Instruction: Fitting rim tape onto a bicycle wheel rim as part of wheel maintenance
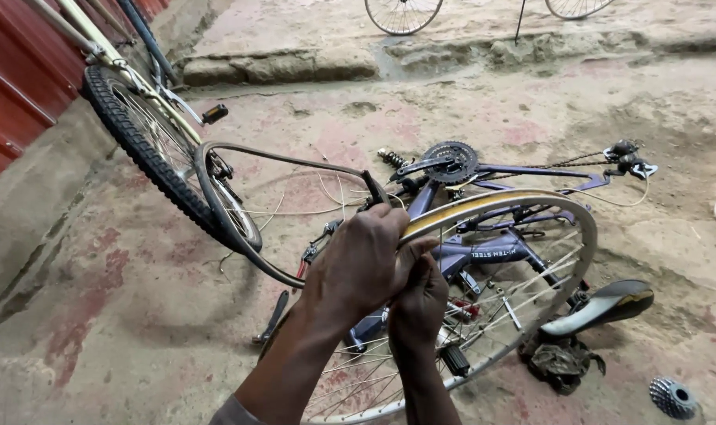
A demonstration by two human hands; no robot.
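Note:
I hold a bare bicycle wheel (531,206) with a silver, yellow-tinted rim and thin spokes, tilted up from the ground. My left hand (359,264) grips the top of the rim. My right hand (418,303) sits just below and to the right of it, fingers closed at the rim's edge. A flat grey rubber strip (216,206) loops out from my left hand to the left and curves back under the wheel. A dark stub (372,186) sticks up from the strip just above my left hand.
A purple bicycle frame (523,171) lies on the dirt behind the wheel, with its chainring (452,161), derailleur (629,157) and black saddle (610,303). Another bicycle's tyre (133,130) leans at the red wall. A sprocket cluster (673,397) and crumpled rag (561,364) lie at the lower right.

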